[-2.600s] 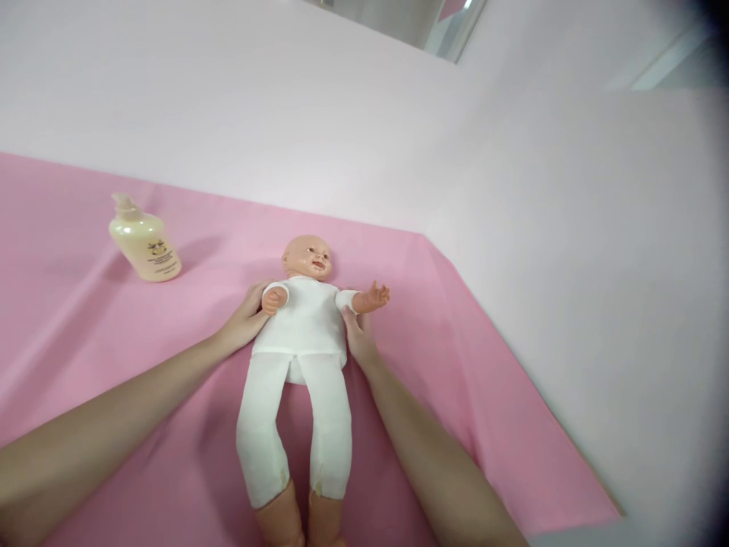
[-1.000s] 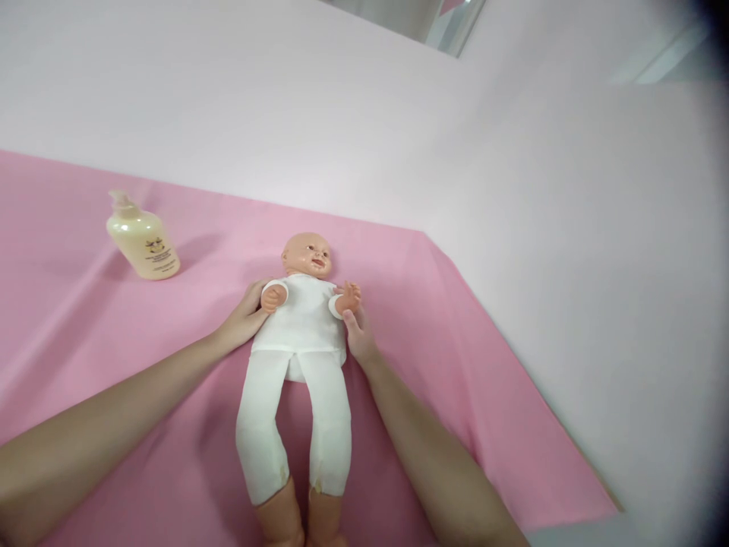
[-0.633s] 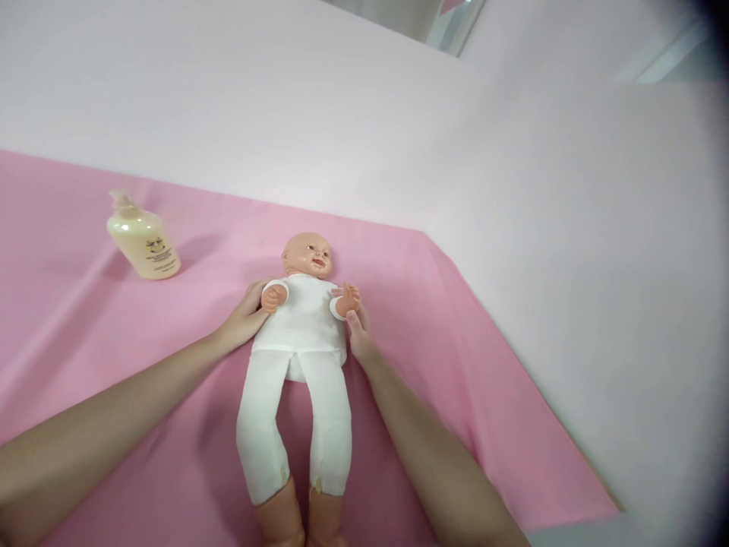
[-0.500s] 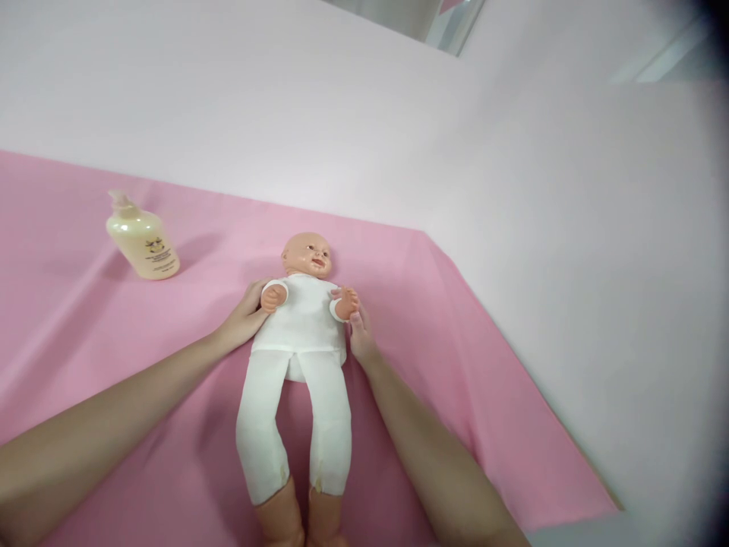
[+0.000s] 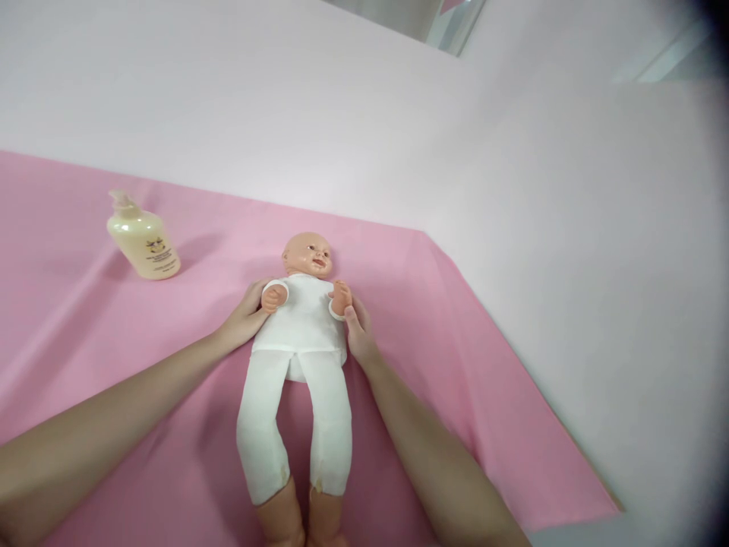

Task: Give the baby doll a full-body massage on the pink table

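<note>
A bald baby doll (image 5: 299, 315) with a white cloth body lies on its back, its head away from me and its feet cut off by the bottom edge. My left hand (image 5: 249, 313) is closed around the doll's arm on the left side, the fingers partly hidden behind it. On the other side my right hand (image 5: 360, 328) grips the doll's other arm, thumb in front near the doll's hand and fingers behind. The doll's face is turned a little to the right.
A pump bottle (image 5: 146, 247) of pale yellow liquid stands to the left of the doll. Pink cloth (image 5: 421, 304) covers the table, with a slanting edge at the right. A white wall (image 5: 256, 99) rises behind it.
The doll's hand on the right side has turned and shifted slightly inward, with my right hand's thumb moving along with it. My left hand and the bottle stay where they were.
</note>
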Tool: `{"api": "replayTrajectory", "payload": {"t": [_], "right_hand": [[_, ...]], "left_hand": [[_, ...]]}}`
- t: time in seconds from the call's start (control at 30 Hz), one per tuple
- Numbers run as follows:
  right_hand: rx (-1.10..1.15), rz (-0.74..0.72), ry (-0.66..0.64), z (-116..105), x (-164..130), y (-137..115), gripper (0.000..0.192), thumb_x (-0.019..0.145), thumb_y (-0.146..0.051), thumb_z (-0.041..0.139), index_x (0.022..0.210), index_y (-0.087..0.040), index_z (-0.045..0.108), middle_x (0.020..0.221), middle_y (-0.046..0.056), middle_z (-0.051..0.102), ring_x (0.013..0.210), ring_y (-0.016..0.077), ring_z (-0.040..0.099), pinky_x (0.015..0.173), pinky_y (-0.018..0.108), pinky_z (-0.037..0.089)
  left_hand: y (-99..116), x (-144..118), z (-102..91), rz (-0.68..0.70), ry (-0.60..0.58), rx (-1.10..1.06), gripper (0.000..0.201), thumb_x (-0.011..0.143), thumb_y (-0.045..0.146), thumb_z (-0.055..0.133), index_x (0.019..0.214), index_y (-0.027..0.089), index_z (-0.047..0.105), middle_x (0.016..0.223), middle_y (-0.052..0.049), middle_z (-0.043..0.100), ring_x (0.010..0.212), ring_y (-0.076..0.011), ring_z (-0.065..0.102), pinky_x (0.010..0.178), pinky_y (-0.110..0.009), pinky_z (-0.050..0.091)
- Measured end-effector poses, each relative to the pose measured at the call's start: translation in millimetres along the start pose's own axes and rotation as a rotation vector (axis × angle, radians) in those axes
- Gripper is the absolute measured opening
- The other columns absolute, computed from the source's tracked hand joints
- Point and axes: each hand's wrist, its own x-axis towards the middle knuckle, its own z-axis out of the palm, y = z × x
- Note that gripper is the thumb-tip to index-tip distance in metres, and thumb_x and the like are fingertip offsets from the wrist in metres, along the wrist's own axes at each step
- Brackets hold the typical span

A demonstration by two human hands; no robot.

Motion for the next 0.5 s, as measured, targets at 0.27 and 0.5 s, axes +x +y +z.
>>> {"api": "replayTrajectory", "payload": {"t": [0.27,0.5], "right_hand": [[-0.045,0.022,0.100,2.5,0.7,-2.4,0.050,0.098,-0.057,0.047,0.140,-0.030,0.052,0.136,0.008,0.064,0.125,0.0236,0.061,0.111,0.046,0.047],[-0.163,-0.035,0.051,2.1,0.0,-4.6,0.047,0.101,-0.055,0.041,0.140,-0.031,0.054,0.142,0.006,0.060,0.133,0.0240,0.054,0.116,0.047,0.040]], "left_hand": [[-2.7,1.5,-0.3,0.011,-0.034,-0.001,0.040,0.094,0.050,0.058,0.127,0.028,0.056,0.136,-0.009,0.056,0.130,-0.0312,0.050,0.113,-0.051,0.038],[-4.2,-0.1,-0.3,-0.007,-0.020,-0.009,0.041,0.094,0.048,0.059,0.130,0.029,0.055,0.139,-0.008,0.054,0.133,-0.0301,0.048,0.115,-0.049,0.036]]}}
